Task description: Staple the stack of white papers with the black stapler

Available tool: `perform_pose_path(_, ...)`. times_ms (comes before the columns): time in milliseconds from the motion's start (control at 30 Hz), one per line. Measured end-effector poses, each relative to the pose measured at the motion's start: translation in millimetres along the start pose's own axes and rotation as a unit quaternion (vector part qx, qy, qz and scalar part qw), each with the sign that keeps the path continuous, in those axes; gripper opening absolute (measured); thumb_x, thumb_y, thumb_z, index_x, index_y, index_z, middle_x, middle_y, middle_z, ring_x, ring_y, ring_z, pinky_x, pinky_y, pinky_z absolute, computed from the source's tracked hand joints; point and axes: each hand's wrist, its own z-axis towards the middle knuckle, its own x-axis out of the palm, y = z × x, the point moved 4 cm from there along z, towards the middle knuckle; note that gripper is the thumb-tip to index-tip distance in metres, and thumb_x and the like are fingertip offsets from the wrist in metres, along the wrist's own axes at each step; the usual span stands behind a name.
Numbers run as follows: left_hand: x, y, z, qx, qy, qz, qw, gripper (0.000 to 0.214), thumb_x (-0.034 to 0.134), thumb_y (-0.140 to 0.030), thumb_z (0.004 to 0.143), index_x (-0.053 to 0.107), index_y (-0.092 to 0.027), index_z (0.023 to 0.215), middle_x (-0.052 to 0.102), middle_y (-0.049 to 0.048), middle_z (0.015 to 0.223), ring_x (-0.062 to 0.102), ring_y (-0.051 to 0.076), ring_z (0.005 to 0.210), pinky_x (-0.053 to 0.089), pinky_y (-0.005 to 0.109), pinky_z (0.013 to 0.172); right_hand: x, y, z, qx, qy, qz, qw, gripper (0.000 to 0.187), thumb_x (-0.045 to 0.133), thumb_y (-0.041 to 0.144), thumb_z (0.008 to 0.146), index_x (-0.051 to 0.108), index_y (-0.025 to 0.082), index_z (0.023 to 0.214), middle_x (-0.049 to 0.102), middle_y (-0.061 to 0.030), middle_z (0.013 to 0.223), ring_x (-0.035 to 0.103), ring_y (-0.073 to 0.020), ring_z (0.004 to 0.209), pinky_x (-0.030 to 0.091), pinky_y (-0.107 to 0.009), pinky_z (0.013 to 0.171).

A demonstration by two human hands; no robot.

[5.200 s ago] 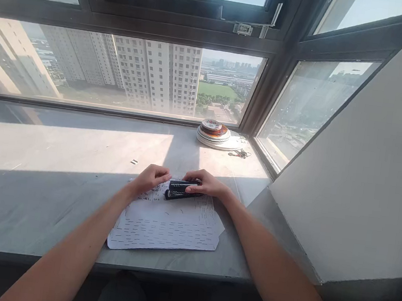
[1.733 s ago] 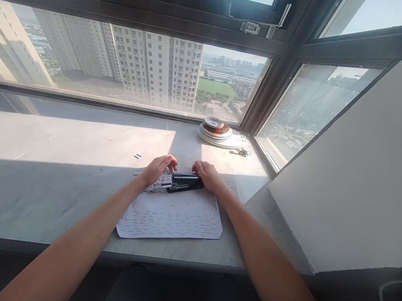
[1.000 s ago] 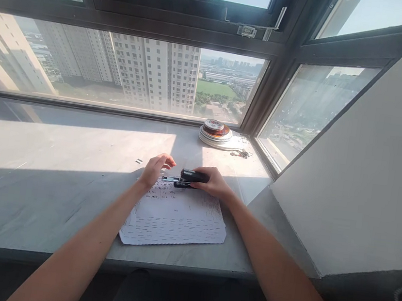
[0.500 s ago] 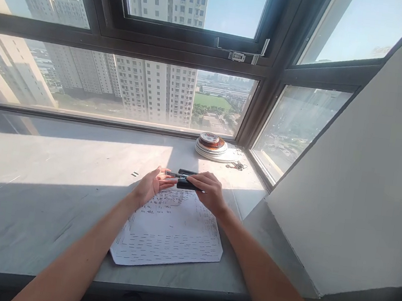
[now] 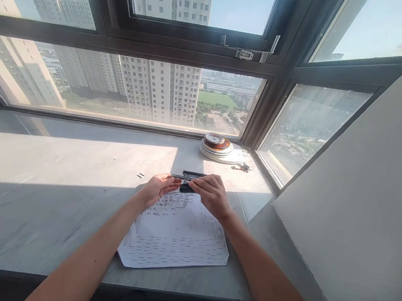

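Holding a black stapler (image 5: 190, 180) lifted just above the far edge of the printed sheet (image 5: 176, 233), both hands meeting at it. My right hand (image 5: 210, 195) is clamped over its body from the right; my left hand (image 5: 157, 190) is cupped palm-up at its left end, fingertips pinching a thin metal strip that sticks out there, probably the staple rail, though it is too small to be sure. Change noted: a few seconds ago the stapler lay flat on the sheet under both hands; a second ago my right hand alone had it raised while the left was free and apart. Now the left has closed in on the protruding end, so the work has shifted from pressing on the paper to handling the stapler itself. Sheet lies flat on the grey surface (image 5: 51, 200), near edge, partly in shade. Two small loose staples (image 5: 140, 176) rest left of my left hand. Far right by the window corner: stacked plates (image 5: 219, 148), with a small dark tangle (image 5: 243, 166) beside them, untouched.
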Motion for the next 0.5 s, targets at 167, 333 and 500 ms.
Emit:
perform_pose_path(167, -4.0, 0, 1, 0.008, -0.026, 0.021, 0.999, 0.038, 0.074, -0.043, 0.093, 0.072, -0.013, 0.115, 0.073, 0.0168, 0.120, 0.072, 0.025, 0.109, 0.056, 0.045, 0.107, -12, -19, -3, 0.187, -0.129, 0.108, 0.968, 0.020, 0.070, 0.026, 0.093, 0.076, 0.026, 0.112, 0.078, -0.0079, 0.102, 0.065, -0.0265, 0.092, 0.053, -0.045, 0.084)
perform_pose_path(333, -3.8, -1, 1, 0.038, -0.042, 0.075, 0.996, 0.048, 0.072, -0.052, 0.092, 0.073, -0.014, 0.121, 0.076, 0.0154, 0.113, 0.074, 0.021, 0.089, 0.061, 0.043, 0.094, -2, -22, -9, 0.253, 0.044, 0.357, 0.898, 0.040, 0.087, 0.047, 0.076, 0.077, 0.019, 0.103, 0.074, -0.0059, 0.093, 0.068, -0.0238, 0.083, 0.054, -0.035, 0.074)
perform_pose_path(500, 8.2, -4, -3, 0.067, 0.013, 0.136, 0.988, 0.056, 0.081, -0.052, 0.083, 0.072, -0.014, 0.122, 0.078, 0.0143, 0.105, 0.073, 0.020, 0.077, 0.063, 0.039, 0.076, 13, -10, -10, 0.194, 0.153, 0.390, 0.887, 0.045, 0.091, 0.047, 0.071, 0.079, 0.019, 0.104, 0.072, -0.0045, 0.089, 0.065, -0.0207, 0.079, 0.049, -0.031, 0.071)
